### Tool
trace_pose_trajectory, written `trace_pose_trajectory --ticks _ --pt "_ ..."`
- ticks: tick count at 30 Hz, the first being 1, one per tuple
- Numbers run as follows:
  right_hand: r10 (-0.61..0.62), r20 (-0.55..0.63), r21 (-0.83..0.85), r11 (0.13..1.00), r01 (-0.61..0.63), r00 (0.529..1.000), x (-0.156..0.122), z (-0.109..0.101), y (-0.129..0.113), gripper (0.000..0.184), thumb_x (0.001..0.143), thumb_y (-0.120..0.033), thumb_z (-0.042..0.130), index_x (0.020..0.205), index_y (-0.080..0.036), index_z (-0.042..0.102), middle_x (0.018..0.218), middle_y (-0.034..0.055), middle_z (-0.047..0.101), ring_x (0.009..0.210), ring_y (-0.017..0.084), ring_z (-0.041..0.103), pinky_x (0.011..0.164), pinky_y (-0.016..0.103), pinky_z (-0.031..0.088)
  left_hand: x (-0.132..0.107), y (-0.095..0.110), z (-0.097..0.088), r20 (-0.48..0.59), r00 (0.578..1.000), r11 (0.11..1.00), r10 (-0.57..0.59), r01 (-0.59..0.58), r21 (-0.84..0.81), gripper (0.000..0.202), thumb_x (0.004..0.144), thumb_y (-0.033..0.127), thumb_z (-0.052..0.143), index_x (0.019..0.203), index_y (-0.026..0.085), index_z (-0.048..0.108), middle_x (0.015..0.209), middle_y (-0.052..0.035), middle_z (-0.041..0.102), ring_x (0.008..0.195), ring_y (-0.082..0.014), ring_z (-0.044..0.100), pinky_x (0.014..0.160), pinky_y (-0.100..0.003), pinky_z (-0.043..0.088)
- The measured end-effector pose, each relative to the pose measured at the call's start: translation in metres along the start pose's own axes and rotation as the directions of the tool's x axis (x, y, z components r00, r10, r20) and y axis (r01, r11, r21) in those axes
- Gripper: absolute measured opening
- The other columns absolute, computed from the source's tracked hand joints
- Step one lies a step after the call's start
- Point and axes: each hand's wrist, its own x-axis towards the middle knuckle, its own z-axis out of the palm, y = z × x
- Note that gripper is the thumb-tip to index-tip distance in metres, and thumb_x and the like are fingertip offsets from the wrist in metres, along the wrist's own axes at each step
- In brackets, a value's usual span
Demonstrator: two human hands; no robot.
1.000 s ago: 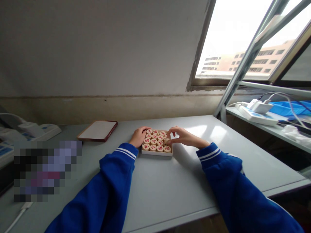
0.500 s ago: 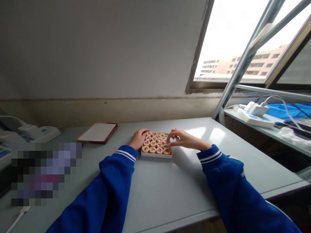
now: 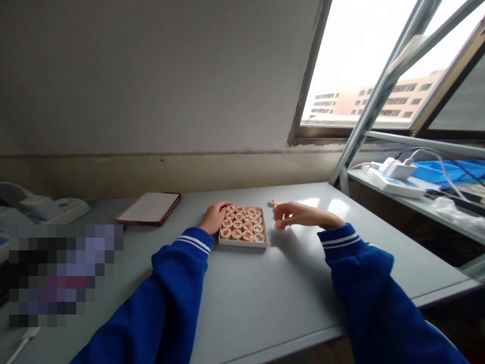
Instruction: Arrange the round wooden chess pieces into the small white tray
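Many discs [image 3: 237, 225] in the box [image 3: 242, 243], mid-frame on the desk [image 3: 265, 288]. Near-right corner mark red half a second ago, dark now; top disc there probably lifted out. Left hand [image 3: 214, 217] half-curled at box's left edge, hold unclear. Right hand [image 3: 294, 214] now off right, fingers nearly closed, contents unclear; loose disc [image 3: 272, 202] newly visible beyond.

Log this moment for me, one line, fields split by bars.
left hand: at left side of open xiangqi box | right hand: right of box, grip unclear | loose xiangqi piece: on desk near right hand
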Motion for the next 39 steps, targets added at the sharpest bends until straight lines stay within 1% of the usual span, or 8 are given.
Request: trace_pose_trajectory --ticks 5,11,18,22,27,31,34,39 --pt "0.231 -0.339 -0.373 0.857 -0.355 0.912 -0.002 -0.001 0.016 0.028 0.069 -0.047 0.058 0.069 -0.019 0.051 0.063 0.0032 0.055 0.057 0.016 0.048 0.049 0.028 0.034 -0.001 0.003 0.0 0.003 1.0 1.0 -0.023 0.023 -0.003 0.03 0.077 0.011 0.037 0.092 0.013 0.063 0.101 -0.0072 0.064 0.095 -0.0165 0.057 0.087 -0.028 0.043" --pt "-0.2 -0.411 -0.427 0.904 0.006 0.889 0.03 0.023 -0.004 0.031 0.077 -0.034 0.055 0.107 -0.026 0.052 0.105 0.0051 0.052 0.092 0.018 0.05 0.073 0.031 0.039 0.002 0.0 -0.011 0.052 0.998 0.998 0.042 -0.044 0.045 0.027 0.075 0.014 0.042 0.089 0.015 0.065 0.097 -0.0064 0.066 0.093 -0.0165 0.058 0.087 -0.028 0.042" --pt "-0.282 -0.379 -0.537 0.843 0.039 0.881 0.061 0.036 -0.015 0.019 0.077 -0.037 0.057 0.091 -0.025 0.061 0.102 0.0038 0.056 0.097 0.02 0.045 0.079 0.035 0.03 0.005 -0.013 -0.023 0.059 0.997 0.998 0.053 -0.056 0.038 0.03 0.073 0.013 0.042 0.091 0.016 0.065 0.098 -0.0054 0.066 0.094 -0.0161 0.058 0.087 -0.028 0.042" --pt "-0.229 -0.472 -0.504 0.863 -0.047 0.852 0.054 0.025 -0.012 0.022 0.074 -0.043 0.058 0.085 -0.025 0.061 0.101 0.0033 0.056 0.096 0.021 0.044 0.078 0.035 0.028 0.005 -0.013 -0.021 0.048 0.998 0.998 0.051 -0.053 0.03 0.029 0.072 0.015 0.043 0.09 0.017 0.065 0.098 -0.0052 0.066 0.093 -0.0164 0.058 0.087 -0.029 0.043" --pt "0.005 -0.508 -0.442 0.857 -0.265 0.861 0.039 0.01 0.006 0.027 0.077 -0.048 0.051 0.083 -0.024 0.061 0.099 0.0062 0.056 0.098 0.024 0.043 0.076 0.038 0.029 0.004 -0.011 -0.021 0.049 0.998 0.999 0.035 -0.036 0.015 0.029 0.072 0.014 0.042 0.09 0.015 0.065 0.099 -0.0057 0.066 0.094 -0.0168 0.058 0.087 -0.028 0.043" --pt "0.05 -0.561 -0.444 0.824 -0.352 0.826 0.037 0.01 0.012 0.029 0.076 -0.038 0.055 0.1 -0.022 0.057 0.11 0.0099 0.051 0.103 0.027 0.04 0.079 0.042 0.03 0.004 -0.012 -0.02 0.033 0.999 0.999 0.031 -0.032 0.007 0.027 0.073 0.016 0.044 0.089 0.017 0.065 0.097 -0.0043 0.066 0.094 -0.0168 0.058 0.087 -0.028 0.043" --pt "-0.091 -0.521 -0.412 0.897 -0.157 0.849 0.04 0.016 -0.001 0.031 0.077 -0.032 0.055 0.107 -0.026 0.053 0.113 0.0061 0.05 0.105 0.024 0.042 0.083 0.04 0.031 0.004 -0.013 -0.02 0.026 0.999 1.0 0.029 -0.03 0.009 0.028 0.072 0.014 0.043 0.089 0.017 0.065 0.097 -0.0047 0.066 0.094 -0.0165 0.058 0.087 -0.029 0.043" --pt "-0.304 -0.176 -0.352 0.908 0.229 0.936 0.043 0.029 -0.024 0.023 0.079 -0.035 0.054 0.102 -0.033 0.059 0.107 0.0004 0.056 0.096 0.019 0.05 0.082 0.034 0.033 0.004 -0.014 -0.019 0.014 0.999 0.999 0.037 -0.037 0.01 0.028 0.073 0.014 0.043 0.089 0.016 0.066 0.098 -0.005 0.066 0.094 -0.0171 0.058 0.088 -0.028 0.042"
